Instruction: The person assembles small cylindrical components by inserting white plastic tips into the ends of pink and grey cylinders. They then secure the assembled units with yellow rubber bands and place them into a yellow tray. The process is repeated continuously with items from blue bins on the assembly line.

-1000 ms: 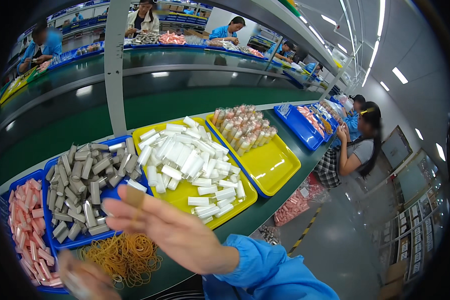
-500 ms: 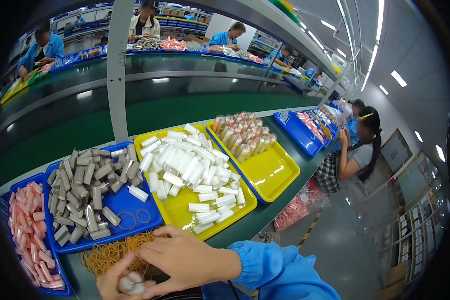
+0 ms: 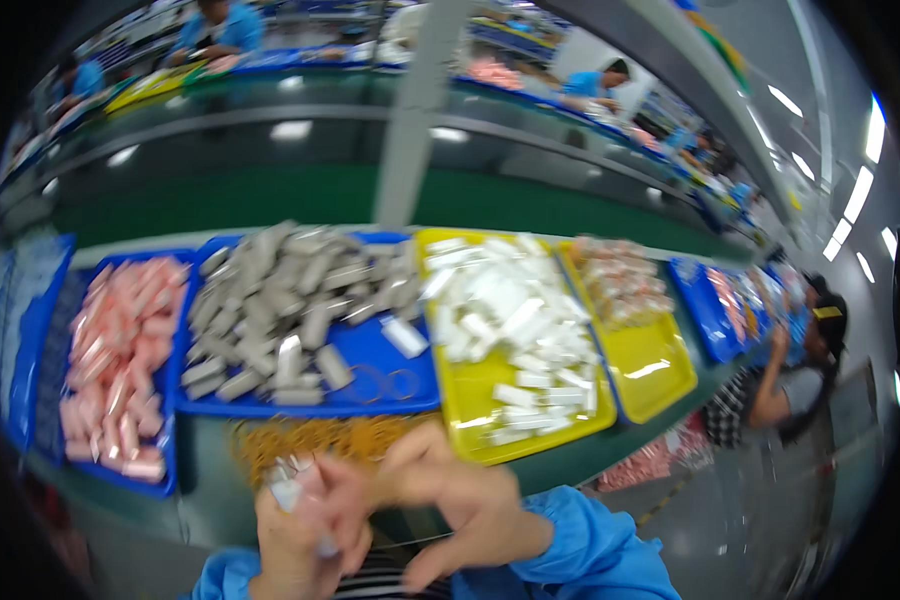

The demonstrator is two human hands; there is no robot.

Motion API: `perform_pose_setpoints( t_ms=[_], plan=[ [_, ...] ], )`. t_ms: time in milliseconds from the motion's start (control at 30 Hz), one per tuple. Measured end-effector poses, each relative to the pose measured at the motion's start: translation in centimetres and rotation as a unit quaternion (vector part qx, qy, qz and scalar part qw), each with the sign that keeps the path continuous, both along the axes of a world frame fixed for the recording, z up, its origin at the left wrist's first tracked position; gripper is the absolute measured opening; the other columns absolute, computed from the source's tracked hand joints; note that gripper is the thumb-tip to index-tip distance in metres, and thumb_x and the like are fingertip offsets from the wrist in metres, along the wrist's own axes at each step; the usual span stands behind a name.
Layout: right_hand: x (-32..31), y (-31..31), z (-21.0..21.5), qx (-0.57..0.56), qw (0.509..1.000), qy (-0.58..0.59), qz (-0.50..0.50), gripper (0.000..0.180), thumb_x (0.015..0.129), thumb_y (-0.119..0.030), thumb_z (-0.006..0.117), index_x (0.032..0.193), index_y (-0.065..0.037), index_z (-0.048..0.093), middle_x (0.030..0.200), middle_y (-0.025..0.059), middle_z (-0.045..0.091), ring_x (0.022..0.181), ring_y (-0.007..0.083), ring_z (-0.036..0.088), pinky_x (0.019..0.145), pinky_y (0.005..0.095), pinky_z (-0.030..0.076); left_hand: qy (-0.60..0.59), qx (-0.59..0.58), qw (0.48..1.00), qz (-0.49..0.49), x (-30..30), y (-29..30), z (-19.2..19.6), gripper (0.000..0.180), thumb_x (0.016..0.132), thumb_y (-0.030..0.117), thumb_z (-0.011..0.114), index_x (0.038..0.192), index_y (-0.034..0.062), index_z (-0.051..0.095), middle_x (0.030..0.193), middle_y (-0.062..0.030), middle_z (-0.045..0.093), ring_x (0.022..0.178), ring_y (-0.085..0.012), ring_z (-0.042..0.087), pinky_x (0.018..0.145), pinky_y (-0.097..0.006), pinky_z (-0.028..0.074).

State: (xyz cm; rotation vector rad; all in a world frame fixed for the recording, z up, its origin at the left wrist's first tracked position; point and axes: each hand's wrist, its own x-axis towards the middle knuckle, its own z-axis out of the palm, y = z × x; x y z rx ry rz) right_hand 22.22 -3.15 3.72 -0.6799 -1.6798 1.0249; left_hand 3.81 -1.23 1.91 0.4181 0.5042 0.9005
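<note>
My left hand (image 3: 290,545) is closed around a small bundle of short tubes (image 3: 287,488). Their white and clear ends stick out above the fingers; the rest is hidden. Just right of it, my right hand (image 3: 470,505) has its thumb spread from the other fingers, blurred, and I see nothing in its grasp. Beyond both hands lies a loose heap of tan rubber bands (image 3: 320,440) on the green bench. Behind the heap a blue tray (image 3: 410,388) holds grey tubes (image 3: 270,290), one white tube and a couple of loose bands.
Pink tubes (image 3: 125,350) fill a blue tray on the left. White tubes (image 3: 510,310) crowd a yellow tray (image 3: 460,425); another yellow tray (image 3: 660,370) holds banded bundles (image 3: 620,280). A grey post (image 3: 415,130) rises behind the bench (image 3: 215,450). A co-worker (image 3: 780,370) is at the right.
The view has swung left, so the trays sit farther right. My right hand has drawn away from the left hand, which keeps the bundle, now with a pinkish part showing.
</note>
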Motion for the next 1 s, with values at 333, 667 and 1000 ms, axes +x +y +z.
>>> perform_pose_setpoints(
  t_ms=[333,667,1000],
  plan=[
    [-0.9,1.0,1.1,0.091,0.941,-0.29,-0.149,0.059,0.067,-0.026,0.087,0.115,-0.004,0.062,0.095,0.0065,0.062,0.09,0.0237,0.054,0.08,0.0358,0.039,0.517,0.679,0.508,0.117,-0.9,3.3,-1.6,0.081,0.078,0.015,0.07,0.145,-0.0113,0.033,0.079,-0.0066,0.063,0.063,-0.0166,0.063,0.056,-0.03,0.052],
    [-0.4,1.0,1.0,-0.002,0.968,-0.228,-0.104,0.052,0.072,-0.015,0.084,0.116,-0.002,0.06,0.129,0.0147,0.052,0.113,0.0288,0.054,0.093,0.0369,0.047,0.415,0.484,0.77,-0.022,0.1,2.3,-2.3,0.097,0.079,0.024,0.08,0.152,-0.0008,0.022,0.09,-0.0153,0.067,0.082,-0.03,0.069,0.073,-0.036,0.054],
    [1.6,-0.3,-1.8,-0.208,0.969,0.078,-0.11,0.03,0.093,-0.001,0.063,0.121,0.008,0.057,0.125,0.0184,0.06,0.108,0.0206,0.062,0.091,0.0321,0.054,0.162,0.246,0.929,-0.223,-1.3,1.6,-1.6,0.098,0.081,0.007,0.08,0.155,0.0061,0.016,0.137,-0.0139,0.047,0.112,-0.0212,0.059,0.095,-0.035,0.05]
  ],
)
